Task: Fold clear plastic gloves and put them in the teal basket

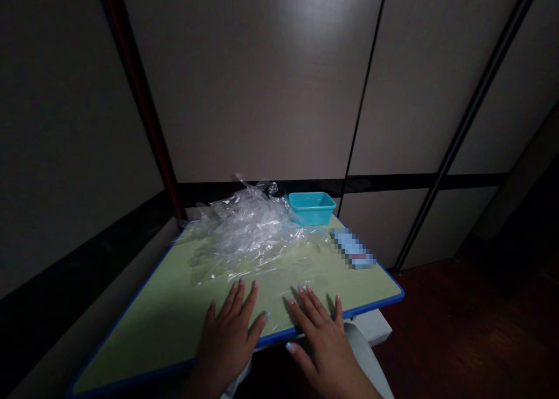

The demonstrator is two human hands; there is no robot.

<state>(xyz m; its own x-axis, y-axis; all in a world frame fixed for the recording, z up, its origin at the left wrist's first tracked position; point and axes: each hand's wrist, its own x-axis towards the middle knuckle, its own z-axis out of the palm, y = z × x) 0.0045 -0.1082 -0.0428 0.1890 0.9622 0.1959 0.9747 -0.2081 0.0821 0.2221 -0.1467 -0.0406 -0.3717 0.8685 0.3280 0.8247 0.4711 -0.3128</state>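
My left hand (230,335) lies over the near edge of the green tabletop (174,311), palm down with fingers spread and nothing in it. Beside it, my right hand (323,338) also rests at the blue-rimmed edge, fingers spread and holding nothing. Just beyond my fingertips spreads a crumpled heap of clear plastic bags (253,224), its thin flaps reaching toward both hands. At the back of the table, right of the heap, stands a turquoise plastic basket (313,212). What is inside the basket cannot be made out.
A blurred-out, light blue flat object (353,249) lies near the table's right edge. Wood-toned cabinet panels (262,96) rise directly behind the table, with another panel on the left. A white stool-like piece (371,327) shows below the right edge, above a dark reddish floor (458,329).
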